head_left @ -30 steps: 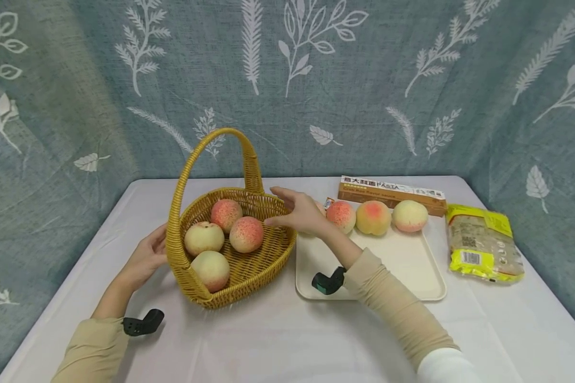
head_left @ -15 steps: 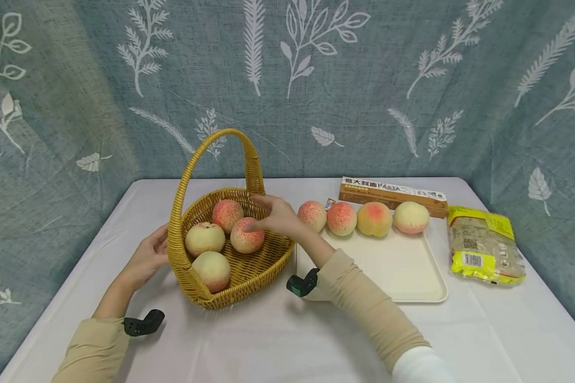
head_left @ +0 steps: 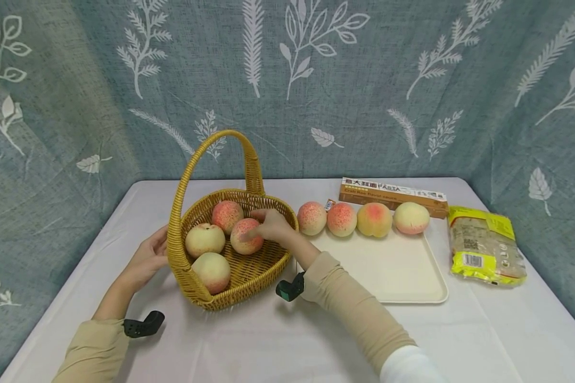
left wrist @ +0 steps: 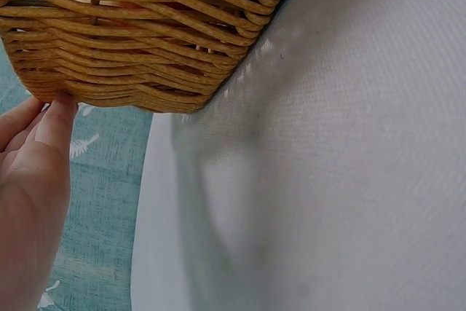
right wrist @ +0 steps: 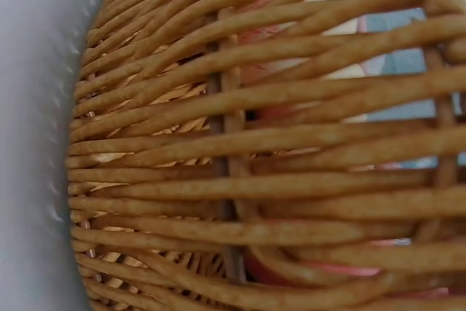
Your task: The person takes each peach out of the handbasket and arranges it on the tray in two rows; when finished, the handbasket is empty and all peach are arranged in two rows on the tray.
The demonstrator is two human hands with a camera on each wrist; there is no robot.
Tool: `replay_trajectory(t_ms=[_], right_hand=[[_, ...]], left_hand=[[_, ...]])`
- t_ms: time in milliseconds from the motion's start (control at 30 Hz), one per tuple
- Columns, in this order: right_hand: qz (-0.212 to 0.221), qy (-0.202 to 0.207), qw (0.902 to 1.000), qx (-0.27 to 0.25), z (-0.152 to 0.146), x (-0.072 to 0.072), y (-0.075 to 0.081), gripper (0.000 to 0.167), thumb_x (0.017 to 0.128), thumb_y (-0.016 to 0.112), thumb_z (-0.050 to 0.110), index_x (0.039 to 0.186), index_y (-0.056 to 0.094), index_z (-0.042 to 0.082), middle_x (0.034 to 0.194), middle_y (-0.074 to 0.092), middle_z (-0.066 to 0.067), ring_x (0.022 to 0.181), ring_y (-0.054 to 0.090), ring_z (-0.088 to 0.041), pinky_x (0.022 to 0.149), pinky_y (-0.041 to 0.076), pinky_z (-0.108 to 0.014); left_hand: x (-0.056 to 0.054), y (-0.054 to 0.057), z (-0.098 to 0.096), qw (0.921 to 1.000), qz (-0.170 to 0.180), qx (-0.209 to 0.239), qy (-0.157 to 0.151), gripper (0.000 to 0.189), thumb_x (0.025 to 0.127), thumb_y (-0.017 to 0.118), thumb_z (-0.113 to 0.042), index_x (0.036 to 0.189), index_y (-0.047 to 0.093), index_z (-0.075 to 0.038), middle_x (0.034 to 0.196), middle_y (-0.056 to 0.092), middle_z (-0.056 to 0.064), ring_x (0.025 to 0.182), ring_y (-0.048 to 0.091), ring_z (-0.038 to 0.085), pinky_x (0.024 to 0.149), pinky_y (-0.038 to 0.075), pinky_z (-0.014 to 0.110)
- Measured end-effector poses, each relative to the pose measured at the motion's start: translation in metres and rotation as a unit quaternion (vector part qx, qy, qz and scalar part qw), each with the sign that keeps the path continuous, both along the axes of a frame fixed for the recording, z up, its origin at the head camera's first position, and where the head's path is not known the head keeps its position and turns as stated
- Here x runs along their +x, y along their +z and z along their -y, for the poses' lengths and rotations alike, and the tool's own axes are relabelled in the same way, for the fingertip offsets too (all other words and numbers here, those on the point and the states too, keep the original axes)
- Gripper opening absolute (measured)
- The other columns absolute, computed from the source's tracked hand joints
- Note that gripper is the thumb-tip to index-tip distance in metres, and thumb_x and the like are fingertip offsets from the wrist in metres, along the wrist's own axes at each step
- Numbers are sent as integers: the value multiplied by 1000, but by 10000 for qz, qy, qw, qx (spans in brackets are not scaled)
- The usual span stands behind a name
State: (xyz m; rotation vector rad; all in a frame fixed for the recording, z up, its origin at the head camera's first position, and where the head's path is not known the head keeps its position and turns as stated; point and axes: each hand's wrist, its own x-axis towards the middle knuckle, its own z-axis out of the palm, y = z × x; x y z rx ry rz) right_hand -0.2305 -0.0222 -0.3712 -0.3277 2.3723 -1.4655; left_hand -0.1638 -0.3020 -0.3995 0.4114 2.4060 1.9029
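Observation:
A heart-shaped wicker basket [head_left: 239, 271] with a tall arched handle stands on the left part of the table. My left hand [head_left: 146, 260] touches its left side by the handle base; in the left wrist view the thumb [left wrist: 57, 125] lies against the weave, and some fingertips are hidden. My right hand [head_left: 274, 227] reaches over the basket's right rim and holds a red-speckled peach [head_left: 238, 234] between thumb and fingers. Also in the basket lie another red peach [head_left: 227, 215] and two pale peaches [head_left: 205, 238]. The right wrist view shows only the wicker wall [right wrist: 291, 165] up close, no fingers.
A cream tray [head_left: 393, 279] lies right of the basket. Several peaches [head_left: 342, 219] sit in a row along its back edge. Behind them is a pasta box [head_left: 393, 197]. A yellow-and-clear food packet [head_left: 484, 244] lies at far right. A patterned cloth [head_left: 287, 127] hangs behind the table.
My right hand has moved left and down from above the basket's right rim onto the red-speckled peach, uncovering a peach in the row. My left hand and the basket stay in place.

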Motion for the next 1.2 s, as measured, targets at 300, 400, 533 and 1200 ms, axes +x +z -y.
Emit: replay_trajectory(t_ms=[300, 400, 533, 1200], right_hand=[[119, 87, 9994, 311, 3, -1, -5, 77, 75, 84, 15, 143, 48, 6, 140, 51, -15, 125, 50, -30, 101, 46, -39], [36, 95, 9989, 450, 3, -1, -5, 78, 73, 85, 14, 142, 50, 8, 137, 53, -14, 123, 52, -29, 98, 48, -39], [-322, 154, 9972, 659, 3, -1, -4, 76, 69, 88, 14, 137, 56, 8, 131, 57, -14, 117, 55, -28, 93, 50, -36], [-1546, 132, 9875, 264, -7, 11, 6, 77, 67, 89, 15, 136, 57, 9, 126, 61, -12, 112, 59, -25, 88, 52, -31]], left_hand=[[1, 1, -2, 9999, -85, 76, -33, 82, 80, 57, 14, 146, 9, 19, 147, 11, 44, 108, 41, -20, 92, 37, 4], [0, 1, -2, 10000, -36, 89, -23, 83, 80, 57, 14, 147, 8, 18, 148, 12, 42, 108, 41, -19, 92, 38, 4], [0, 1, -1, 10000, 35, 33, 22, 84, 80, 57, 14, 148, 7, 16, 150, 12, 40, 110, 40, -17, 93, 37, 5], [3, 2, -1, 10000, -26, -61, 2, 83, 79, 57, 11, 147, 9, 18, 148, 14, 42, 110, 40, -17, 92, 37, 5]])
